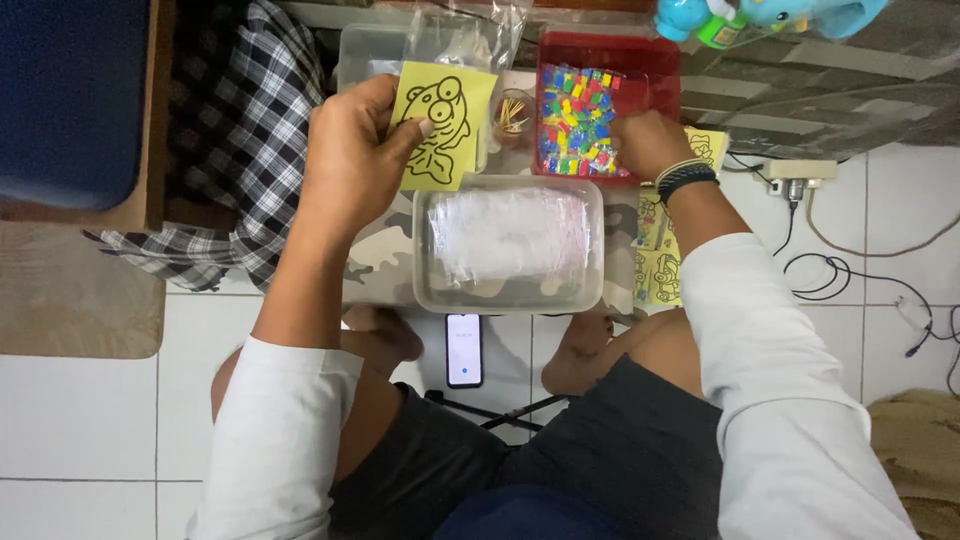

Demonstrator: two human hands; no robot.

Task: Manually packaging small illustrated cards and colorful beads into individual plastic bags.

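On tiled floor [80,420], left hand [350,160] pinches yellow card [445,125]; right hand's [645,140] grip is hidden.

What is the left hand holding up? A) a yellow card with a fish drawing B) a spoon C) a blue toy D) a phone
A: the left hand pinches a yellow card with a black fish outline, while the phone lies on the floor.

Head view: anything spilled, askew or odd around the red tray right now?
Nothing looks spilled. The coloured pieces sit inside the red tray, where the right hand reaches. The left hand holds the yellow fish card, slightly tilted.
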